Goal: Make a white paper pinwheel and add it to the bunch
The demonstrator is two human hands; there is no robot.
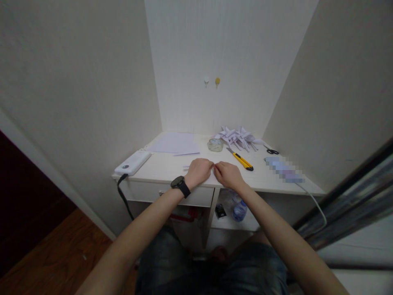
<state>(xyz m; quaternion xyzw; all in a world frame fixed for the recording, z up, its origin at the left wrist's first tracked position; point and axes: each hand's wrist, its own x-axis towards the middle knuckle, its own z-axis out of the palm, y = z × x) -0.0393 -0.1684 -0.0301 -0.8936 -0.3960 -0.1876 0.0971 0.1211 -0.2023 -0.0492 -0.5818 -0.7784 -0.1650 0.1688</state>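
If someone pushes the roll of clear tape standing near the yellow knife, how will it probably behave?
The tape roll lies flat on its side on the white desk, so it would probably slide rather than roll. It looks small and hollow, so it is likely light. The desk looks smooth, so a light push may send it against the yellow utility knife beside it.

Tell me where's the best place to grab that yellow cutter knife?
Probably by the yellow handle of the cutter knife, near its middle, coming from above with fingers across its narrow sides. It lies flat on the desk, slanted, its metal blade end toward the tape roll, so stay off that end.
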